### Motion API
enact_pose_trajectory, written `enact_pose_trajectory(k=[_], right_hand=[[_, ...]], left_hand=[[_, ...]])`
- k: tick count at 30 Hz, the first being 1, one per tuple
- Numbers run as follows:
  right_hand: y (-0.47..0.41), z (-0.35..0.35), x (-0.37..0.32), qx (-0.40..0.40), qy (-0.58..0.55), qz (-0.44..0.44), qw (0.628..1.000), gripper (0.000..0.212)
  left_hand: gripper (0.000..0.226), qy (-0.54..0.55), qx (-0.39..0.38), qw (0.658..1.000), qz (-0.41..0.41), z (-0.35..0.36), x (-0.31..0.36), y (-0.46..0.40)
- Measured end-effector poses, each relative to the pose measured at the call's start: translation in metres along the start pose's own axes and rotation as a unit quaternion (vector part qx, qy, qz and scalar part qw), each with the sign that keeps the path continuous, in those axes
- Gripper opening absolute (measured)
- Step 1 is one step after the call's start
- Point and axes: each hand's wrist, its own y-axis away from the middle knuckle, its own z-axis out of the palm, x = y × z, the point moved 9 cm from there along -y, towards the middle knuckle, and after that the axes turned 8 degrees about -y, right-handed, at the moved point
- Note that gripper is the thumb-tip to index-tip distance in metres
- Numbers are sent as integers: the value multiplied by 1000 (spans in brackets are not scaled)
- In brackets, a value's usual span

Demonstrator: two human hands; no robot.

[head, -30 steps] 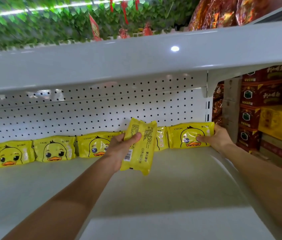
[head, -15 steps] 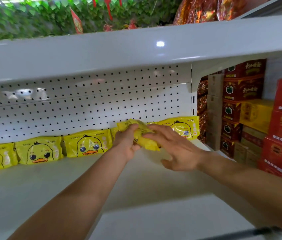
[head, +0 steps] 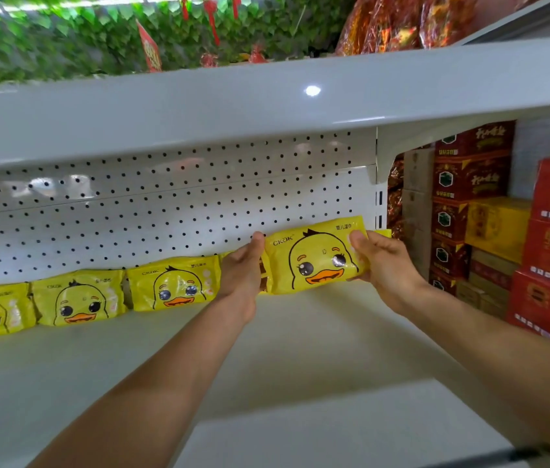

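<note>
left hand (head: 241, 270) grips yellow pack (head: 314, 256) left end | right hand (head: 383, 261) grips right end

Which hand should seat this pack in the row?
Probably the right hand: its thumb pinches the pack on the front at its right end. The left hand grips the other end, between it and the next pack, and would likely have to pull out first.

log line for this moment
left hand: grips duck wipes pack, left end | right hand: grips right end | pack: duck face out, right of other packs
</note>
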Motion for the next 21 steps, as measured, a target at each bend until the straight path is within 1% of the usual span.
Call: enact_pose_trajectory(k=[4,5,6,7,8,9,10,11,12,13,14,15,16,18,19,20,21], right_hand=[[-5,-28,18,-20,-1,91,996,33],[-5,-36,25,-29,2,122,992,39],[-4,-42,30,-44,17,144,988,51],[-4,-46,33,-70,52,153,984,59],[-2,-47,31,-99,108,144,979,58],[-1,-47,29,-114,166,127,971,52],[0,-50,26,-114,209,109,965,46],[-2,-55,24,-95,229,95,964,43],[-4,-61,22,-78,234,82,966,42],[-6,-66,20,-61,232,72,968,43],[-9,-70,20,-49,229,67,970,44],[-11,-74,20,-39,230,66,970,44],[-14,-76,21,-31,237,63,969,45],[-20,-79,21,-14,251,57,966,48],[-23,-80,21,-6,257,52,965,50],[-27,-81,23,-1,261,47,964,52],[-31,-83,26,5,263,46,964,54]], left_hand=[[25,3,-43,999,5,22,-12,-2],[23,7,-49,999,-5,28,-17,-1],[22,9,-50,999,-16,34,-23,0],[23,10,-53,998,-29,41,-29,1],[27,15,-59,997,-39,49,-35,1],[28,18,-69,997,-43,56,-39,1],[24,17,-82,996,-36,63,-39,2],[21,2,-87,996,-11,66,-36,2],[19,-38,-82,995,44,65,-30,0],[17,-117,-62,983,126,60,-19,-3],[15,-215,-37,953,212,55,-9,-6],[25,-323,-5,903,281,50,0,-9],[39,-418,29,846,331,44,5,-12],[68,-547,71,742,383,34,8,-18],[79,-594,71,699,392,31,4,-23],[88,-631,69,662,397,29,1,-27],[93,-658,69,635,399,26,-3,-33]])
